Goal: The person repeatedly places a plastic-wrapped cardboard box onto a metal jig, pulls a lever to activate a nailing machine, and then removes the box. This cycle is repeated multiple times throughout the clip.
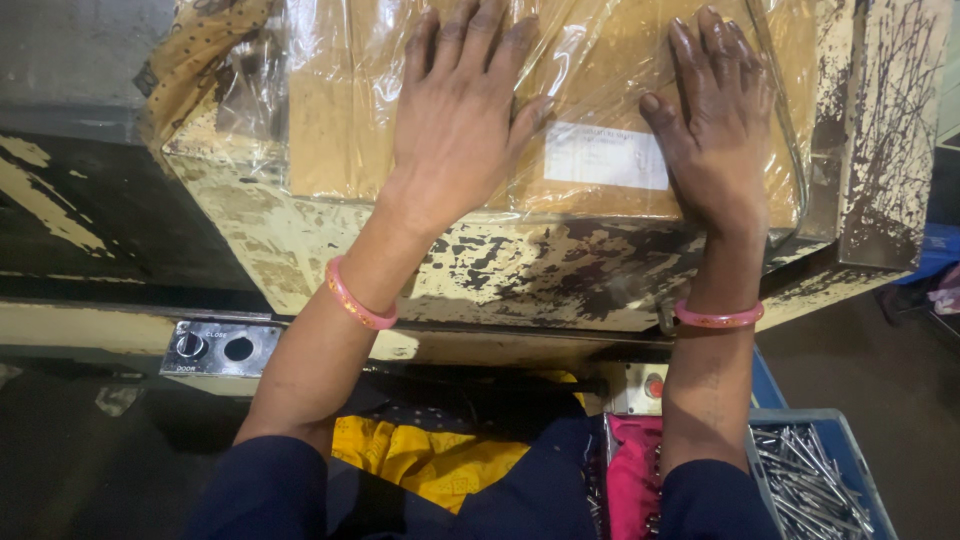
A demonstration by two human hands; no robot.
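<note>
- The blue plastic crate of long metal pins (815, 480) sat nearest you.
- Your left hand (460, 120) and right hand (715, 125) lay flat, fingers spread, gripping nothing, on the clear plastic sheet over brown cardboard (340, 110); even pressure would have served best.

Worn cream machine (520, 275), dark floor (880, 370)

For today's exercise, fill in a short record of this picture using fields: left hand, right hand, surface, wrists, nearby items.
Left hand: left hand flat, fingers spread, on the clear plastic sheet.
Right hand: right hand flat on the same sheet, beside a white label.
Surface: plastic covers brown cardboard on a worn, chipped machine top.
Wrists: pink bangles.
Nearby items: blue crate of metal rods; red button.
</note>
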